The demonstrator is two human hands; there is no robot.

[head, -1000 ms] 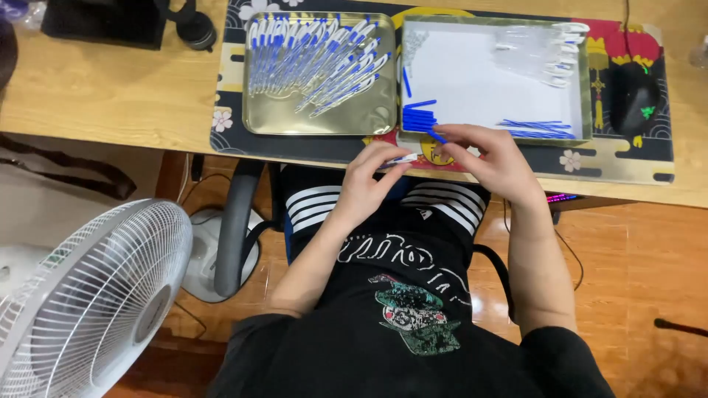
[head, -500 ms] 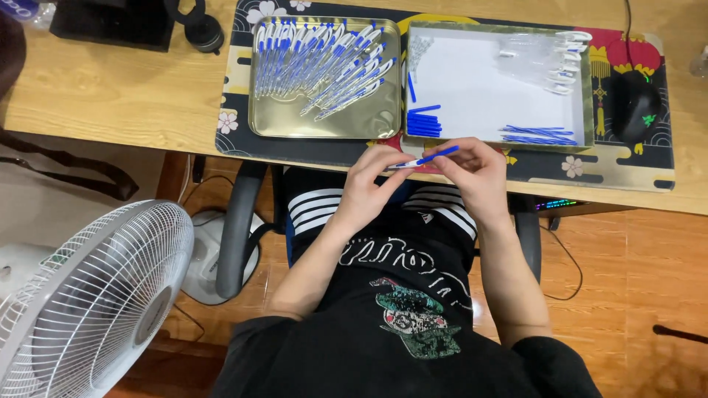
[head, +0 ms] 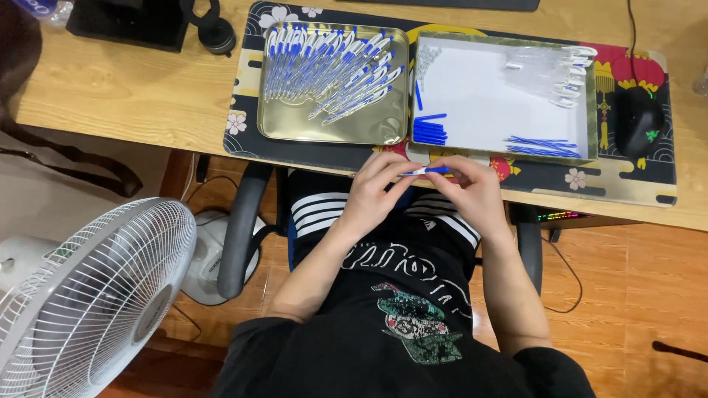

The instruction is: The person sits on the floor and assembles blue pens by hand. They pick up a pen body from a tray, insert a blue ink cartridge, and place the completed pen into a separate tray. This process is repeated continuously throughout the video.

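On the desk [head: 110, 88] lies a mat [head: 457, 173], and on the mat sit two trays side by side. The left tray [head: 332, 131] holds a fan of pens [head: 332, 70]. The right tray [head: 590, 110] holds caps [head: 429, 131] at its near left, refills [head: 542, 146] at its near right and barrels [head: 557, 70] at its far right. A mouse [head: 638, 120] lies right of the trays. Both hands, left hand [head: 376, 193] and right hand [head: 472, 191], meet at a pen [head: 425, 171] near the desk's near edge. A floor fan [head: 81, 295] stands at the near left
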